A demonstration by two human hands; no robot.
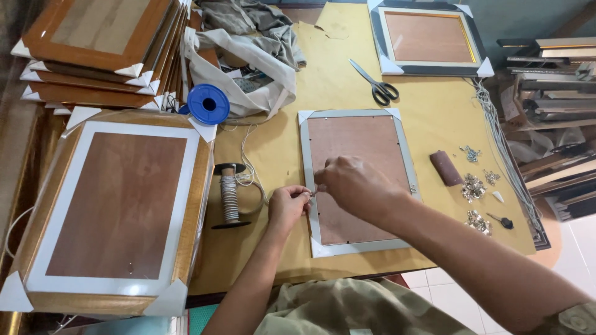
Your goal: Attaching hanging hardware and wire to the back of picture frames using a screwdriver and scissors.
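Note:
A silver picture frame (403,146) lies face down on the yellow table, its brown backing board (357,139) up. My left hand (287,206) pinches a small metal piece at the frame's left edge. My right hand (351,183) reaches across the backing board and meets the left hand at that same spot, fingers closed on the small piece or a thin cord. What lies between the fingertips is too small to make out. A spool of pale cord (230,197) stands just left of my left hand, its cord looping toward it.
Scissors (377,87) lie above the frame. Small metal fittings (474,187), a brown block (446,167) and a small screwdriver (501,221) sit to the right. A large wooden frame (118,208) and a stack of frames (99,56) fill the left. A blue spool (208,103), cloth bag (248,68), another frame (428,40).

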